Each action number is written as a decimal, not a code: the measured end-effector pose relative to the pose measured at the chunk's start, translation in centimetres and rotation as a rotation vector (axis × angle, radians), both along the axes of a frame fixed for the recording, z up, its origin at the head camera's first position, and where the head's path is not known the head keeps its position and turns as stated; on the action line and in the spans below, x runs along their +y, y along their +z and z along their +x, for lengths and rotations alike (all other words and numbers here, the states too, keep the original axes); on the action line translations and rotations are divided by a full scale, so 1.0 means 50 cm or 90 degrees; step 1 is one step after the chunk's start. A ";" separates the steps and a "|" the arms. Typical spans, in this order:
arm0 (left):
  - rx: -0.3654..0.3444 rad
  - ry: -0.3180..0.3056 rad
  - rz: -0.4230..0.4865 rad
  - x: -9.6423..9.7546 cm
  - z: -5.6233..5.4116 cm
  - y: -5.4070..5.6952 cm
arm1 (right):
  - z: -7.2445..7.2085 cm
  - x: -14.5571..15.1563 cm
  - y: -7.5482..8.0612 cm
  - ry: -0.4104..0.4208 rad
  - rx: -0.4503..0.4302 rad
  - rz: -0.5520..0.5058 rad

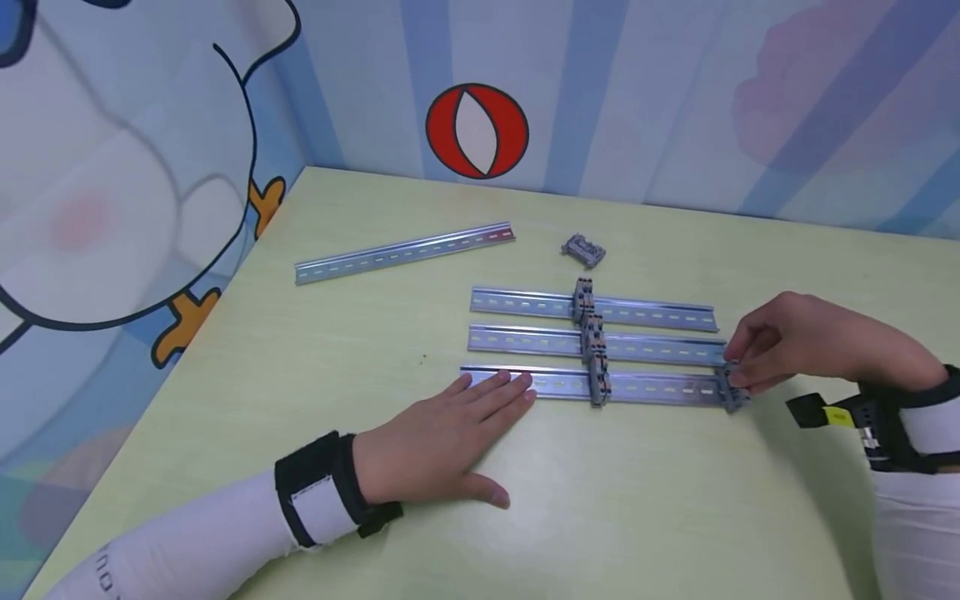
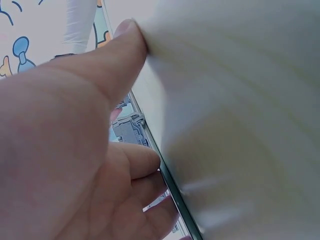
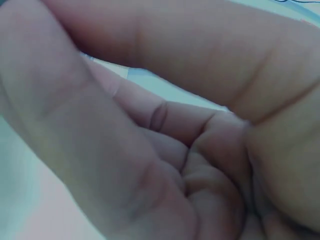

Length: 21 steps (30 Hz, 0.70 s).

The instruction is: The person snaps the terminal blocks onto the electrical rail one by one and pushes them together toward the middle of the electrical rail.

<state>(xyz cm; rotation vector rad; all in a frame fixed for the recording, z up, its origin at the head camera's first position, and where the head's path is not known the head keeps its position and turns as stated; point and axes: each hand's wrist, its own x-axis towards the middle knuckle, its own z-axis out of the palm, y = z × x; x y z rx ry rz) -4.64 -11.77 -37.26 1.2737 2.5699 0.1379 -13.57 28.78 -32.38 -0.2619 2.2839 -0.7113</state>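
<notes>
The right hand [image 1: 817, 342] pinches a grey terminal block [image 1: 731, 395] between thumb and fingers at the right end of the nearest DIN rail [image 1: 652, 389]. The fingertips cover the upper part of this block; whether it is seated on the rail cannot be determined. In the right wrist view, the fingers fill most of the frame and the block cannot be made out. The left hand [image 1: 442, 437] holds nothing: its fingers are extended, with the fingertips over the left end of the same rail, hiding part of it. In the left wrist view, the thumb and palm block much of the rail.

The rails are bright, reflective metal channels with raised edges and a row of oblong slots. The middle rail [image 1: 660, 348] and far rail [image 1: 656, 313] lie parallel to the nearest. Narrow, grey, plastic-looking mid-rail blocks [image 1: 593, 337] cross all three. A separate rail [image 1: 405, 252] lies obliquely at the far left; a loose terminal block [image 1: 583, 250] lies on its side beyond the far rail. The tabletop [image 1: 637, 500] is pale yellow, faintly grained.
</notes>
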 end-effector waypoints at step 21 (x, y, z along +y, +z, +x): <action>-0.001 -0.008 -0.006 0.000 -0.002 0.002 | 0.020 -0.095 -0.011 0.026 0.106 -0.058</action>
